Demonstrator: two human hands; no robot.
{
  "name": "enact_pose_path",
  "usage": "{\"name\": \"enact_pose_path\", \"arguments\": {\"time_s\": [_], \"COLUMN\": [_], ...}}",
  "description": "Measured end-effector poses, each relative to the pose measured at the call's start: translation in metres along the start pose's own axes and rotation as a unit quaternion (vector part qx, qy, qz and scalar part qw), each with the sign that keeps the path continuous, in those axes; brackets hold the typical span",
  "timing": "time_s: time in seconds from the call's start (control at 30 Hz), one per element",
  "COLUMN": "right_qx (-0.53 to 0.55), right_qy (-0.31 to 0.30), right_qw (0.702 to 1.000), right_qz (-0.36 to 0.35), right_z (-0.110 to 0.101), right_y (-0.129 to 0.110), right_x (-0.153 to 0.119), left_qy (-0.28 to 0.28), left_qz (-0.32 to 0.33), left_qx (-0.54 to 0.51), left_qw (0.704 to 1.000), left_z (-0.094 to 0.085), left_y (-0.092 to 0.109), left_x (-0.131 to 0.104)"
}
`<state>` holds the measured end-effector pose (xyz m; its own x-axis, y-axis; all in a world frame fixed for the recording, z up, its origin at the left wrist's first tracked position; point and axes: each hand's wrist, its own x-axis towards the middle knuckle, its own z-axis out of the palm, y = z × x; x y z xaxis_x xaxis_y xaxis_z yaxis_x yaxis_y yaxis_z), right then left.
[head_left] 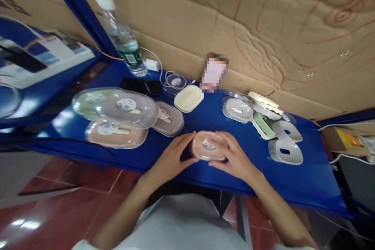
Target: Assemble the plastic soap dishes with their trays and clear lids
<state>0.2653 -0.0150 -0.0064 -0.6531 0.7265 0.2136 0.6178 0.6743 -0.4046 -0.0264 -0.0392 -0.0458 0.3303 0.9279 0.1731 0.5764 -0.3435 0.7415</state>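
Note:
A small pink box (202,152) with a clear lid and a round label sits between my hands near the front edge of the blue table. My left hand (172,156) grips its left end with thumb and fingertips. On the right end, my right hand (234,154) holds the box, with fingers over the lid and the thumb at the near side. Left of them lie larger lidded boxes: a grey one (143,112) on top of a green one (83,103), a pink one (131,137) and a smaller grey-brown one (172,123).
A cream lid (189,99), a dark phone (140,86), a water bottle (124,43) and a lit phone (214,72) are at the back. Grey holders (293,156), a green piece (265,125) and a lidded box (234,109) lie right. A cardboard wall (187,19) rises behind.

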Motion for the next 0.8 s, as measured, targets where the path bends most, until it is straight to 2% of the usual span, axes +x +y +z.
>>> {"name": "enact_pose_path", "arguments": {"time_s": [0.2, 0.37, 0.47, 0.53, 0.6, 0.7, 0.77, 0.8], "right_qx": [-0.006, -0.073, -0.093, -0.088, -0.074, -0.045, -0.02, -0.006], "right_qy": [-0.008, 0.024, -0.011, -0.054, -0.063, 0.004, 0.02, 0.005], "right_qw": [1.0, 0.993, 0.989, 0.989, 0.99, 0.995, 0.998, 1.0], "right_qz": [0.016, 0.09, 0.115, 0.109, 0.104, 0.088, 0.051, 0.024], "right_z": [-0.002, -0.001, -0.011, -0.028, -0.05, -0.076, -0.078, -0.073], "right_y": [0.0, 0.007, 0.005, 0.001, -0.001, 0.002, 0.009, 0.015], "right_x": [-0.006, -0.007, -0.004, 0.001, 0.013, 0.047, 0.081, 0.101], "left_qy": [0.002, 0.069, 0.099, 0.099, 0.085, 0.044, 0.024, 0.017], "left_qz": [0.016, 0.02, 0.041, 0.066, 0.106, 0.174, 0.204, 0.213], "left_qx": [0.028, 0.049, 0.062, 0.066, 0.073, 0.106, 0.14, 0.155], "left_qw": [0.999, 0.996, 0.992, 0.991, 0.988, 0.978, 0.969, 0.965], "left_z": [-0.011, -0.026, -0.03, -0.029, -0.026, -0.019, -0.014, -0.011], "left_y": [0.01, 0.0, -0.002, 0.003, 0.011, 0.024, 0.032, 0.035], "left_x": [-0.019, -0.047, -0.052, -0.05, -0.044, -0.032, -0.022, -0.017]}}
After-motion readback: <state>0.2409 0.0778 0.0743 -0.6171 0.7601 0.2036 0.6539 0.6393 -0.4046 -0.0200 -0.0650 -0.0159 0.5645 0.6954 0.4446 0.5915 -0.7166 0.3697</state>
